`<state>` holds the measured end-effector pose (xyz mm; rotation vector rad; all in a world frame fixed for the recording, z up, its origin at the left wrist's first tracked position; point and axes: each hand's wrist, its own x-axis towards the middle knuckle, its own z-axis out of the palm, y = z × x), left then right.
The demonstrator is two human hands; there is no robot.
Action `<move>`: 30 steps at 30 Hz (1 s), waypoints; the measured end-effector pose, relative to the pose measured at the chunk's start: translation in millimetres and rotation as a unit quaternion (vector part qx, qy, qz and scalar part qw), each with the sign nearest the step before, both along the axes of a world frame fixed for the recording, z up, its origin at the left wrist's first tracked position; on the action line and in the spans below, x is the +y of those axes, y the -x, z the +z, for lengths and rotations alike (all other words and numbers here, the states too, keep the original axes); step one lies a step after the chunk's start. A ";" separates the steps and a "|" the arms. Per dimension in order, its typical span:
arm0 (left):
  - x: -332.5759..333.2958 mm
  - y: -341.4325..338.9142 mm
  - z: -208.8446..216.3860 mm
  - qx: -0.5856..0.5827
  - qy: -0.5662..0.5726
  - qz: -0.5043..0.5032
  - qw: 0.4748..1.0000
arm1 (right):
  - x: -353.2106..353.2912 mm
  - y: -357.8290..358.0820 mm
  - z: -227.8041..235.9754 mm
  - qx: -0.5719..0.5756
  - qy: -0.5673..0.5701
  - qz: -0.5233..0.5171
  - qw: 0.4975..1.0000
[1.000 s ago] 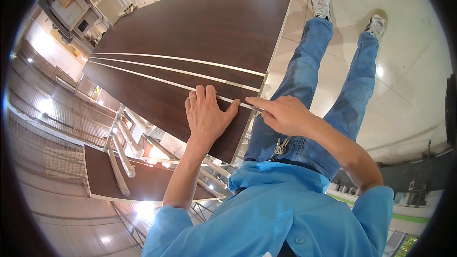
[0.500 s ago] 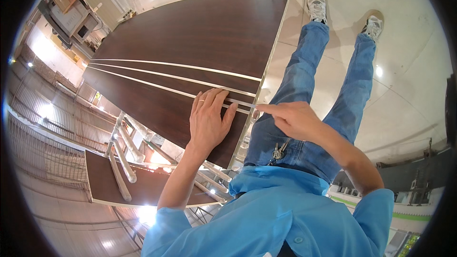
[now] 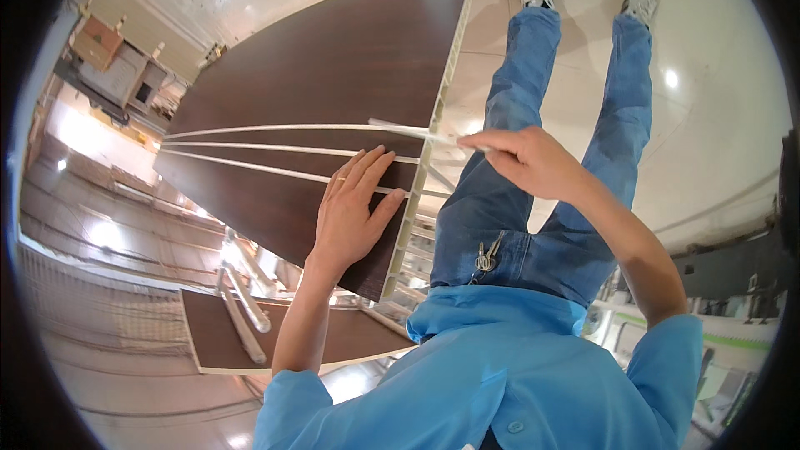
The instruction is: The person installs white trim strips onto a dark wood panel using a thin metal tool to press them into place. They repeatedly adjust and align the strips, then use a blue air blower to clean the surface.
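A large dark brown wood-grain panel (image 3: pixel 333 58) with three slim white strips (image 3: pixel 275 147) along its length lies before me. My left hand (image 3: pixel 354 208) rests flat on it, fingers spread, fingertips at the middle strip and the thumb by the lowest one. Beyond the panel's pale, cell-patterned edge (image 3: pixel 417 173) is my right hand (image 3: pixel 533 162), its fingers closed on a thin pale strip-like piece (image 3: pixel 408 128). This piece points left over the panel edge, by the end of the top white strip. Motion blur hides its exact kind.
Below the panel, another dark panel (image 3: pixel 292 329) lies at a lower level, with several wrapped tubular legs (image 3: pixel 242 312) of a stand over it. My legs (image 3: pixel 533 58) stand on the pale tiled floor (image 3: pixel 708 117) to the right. Boxes and equipment (image 3: pixel 117 67) are far left.
The right hand has moved up along the panel edge with the pale piece, from the lower strips to the top one. The left hand stays flat on the panel; the whole view has shifted.
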<state>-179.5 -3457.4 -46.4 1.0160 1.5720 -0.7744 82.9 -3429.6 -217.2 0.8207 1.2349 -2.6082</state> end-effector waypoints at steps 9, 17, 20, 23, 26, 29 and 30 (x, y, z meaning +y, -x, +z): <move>22.6 11.9 -3.7 -0.018 0.082 0.046 0.995 | -17.8 -32.6 -43.0 -0.142 0.089 -0.247 0.955; 43.9 -14.0 4.3 0.025 0.139 -0.023 0.990 | -11.4 -96.3 -89.1 -0.200 0.110 -0.398 0.889; 47.8 -28.4 12.9 0.056 0.136 -0.032 0.989 | -2.6 -139.0 -83.3 -0.228 0.139 -0.436 0.859; 46.9 -44.8 26.0 0.065 0.085 -0.009 0.994 | 13.1 -186.4 -67.5 -0.267 0.128 -0.454 0.840; 44.6 -67.4 41.6 0.082 0.038 0.029 0.995 | 35.4 -238.7 -44.5 -0.274 0.076 -0.472 0.834; 40.7 -99.9 54.0 0.056 0.002 -0.006 0.998 | 72.8 -296.7 -13.1 -0.284 -0.009 -0.485 0.827; 41.6 -111.7 55.5 0.029 -0.003 -0.035 0.999 | 89.8 -311.5 -1.4 -0.306 -0.079 -0.472 0.823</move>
